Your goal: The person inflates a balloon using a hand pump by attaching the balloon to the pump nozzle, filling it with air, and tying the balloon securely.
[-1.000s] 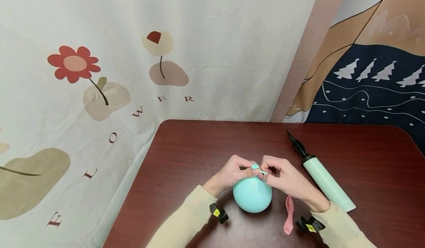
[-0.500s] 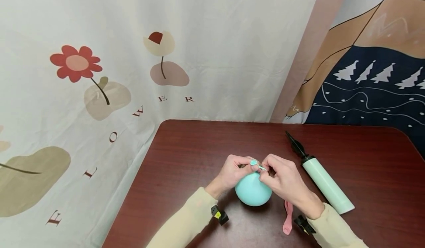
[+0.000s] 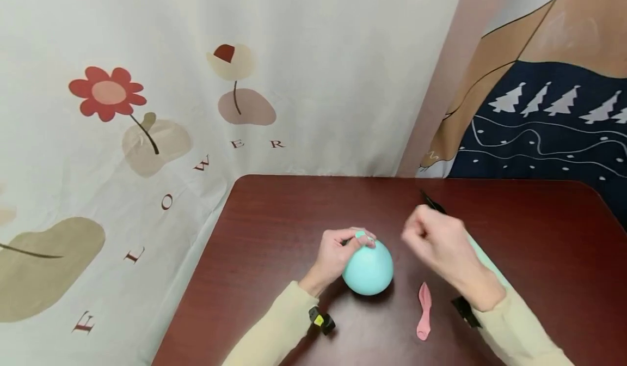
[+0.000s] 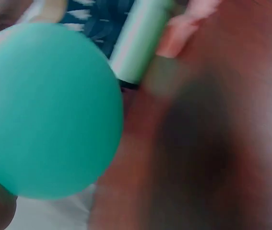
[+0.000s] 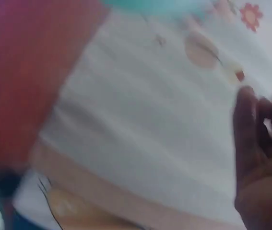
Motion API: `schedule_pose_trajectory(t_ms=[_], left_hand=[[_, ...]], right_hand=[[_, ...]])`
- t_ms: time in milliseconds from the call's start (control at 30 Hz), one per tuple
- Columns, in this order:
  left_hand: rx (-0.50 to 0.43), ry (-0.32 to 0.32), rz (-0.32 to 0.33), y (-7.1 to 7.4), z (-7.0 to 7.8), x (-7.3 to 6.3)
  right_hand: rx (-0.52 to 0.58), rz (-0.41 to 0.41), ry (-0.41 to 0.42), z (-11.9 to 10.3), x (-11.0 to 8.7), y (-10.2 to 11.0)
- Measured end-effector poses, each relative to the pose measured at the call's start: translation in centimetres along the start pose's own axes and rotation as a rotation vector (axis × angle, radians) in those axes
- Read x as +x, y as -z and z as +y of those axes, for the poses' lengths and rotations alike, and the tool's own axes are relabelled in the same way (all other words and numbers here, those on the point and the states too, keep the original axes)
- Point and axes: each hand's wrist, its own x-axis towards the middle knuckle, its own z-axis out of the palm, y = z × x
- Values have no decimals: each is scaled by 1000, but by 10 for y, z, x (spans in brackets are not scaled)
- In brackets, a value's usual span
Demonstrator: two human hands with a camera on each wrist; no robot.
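Note:
An inflated turquoise balloon (image 3: 368,268) is just above the table. At its top, my left hand (image 3: 338,254) pinches the neck between thumb and fingers, and the mouth (image 3: 360,234) pokes up over the thumb. The balloon (image 4: 49,110) fills the left side of the left wrist view. To the right and apart from it, my right hand (image 3: 443,246) is blurred, its fingers curled and nothing showing between them. The same hand (image 5: 263,148) appears dark at the edge of the right wrist view.
A limp pink balloon (image 3: 424,311) lies on the brown table (image 3: 289,213) between the hands. Behind the right forearm lies a pale green hand pump (image 3: 489,262) with a black nozzle (image 3: 433,202). Printed cloth (image 3: 343,83) hangs along the back and left.
My right hand has let go of the turquoise balloon's neck and moved right, now overlapping the pump. My left hand and the balloon have shifted slightly left.

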Motion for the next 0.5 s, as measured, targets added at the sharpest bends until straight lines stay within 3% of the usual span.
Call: schedule_pose_trajectory(t_ms=[100, 167, 233, 367, 500], left_hand=[[-82, 5, -26, 2, 5, 9], [-101, 3, -53, 1, 7, 13], [-98, 11, -86, 2, 8, 15], [-100, 52, -157, 3, 10, 17], [-99, 78, -191, 4, 11, 19]], right_hand=[[100, -266, -81, -1, 2, -3], [165, -339, -133, 1, -1, -4], [205, -338, -124, 2, -2, -8], [215, -285, -24, 4, 0, -11], [155, -277, 86, 4, 5, -12]])
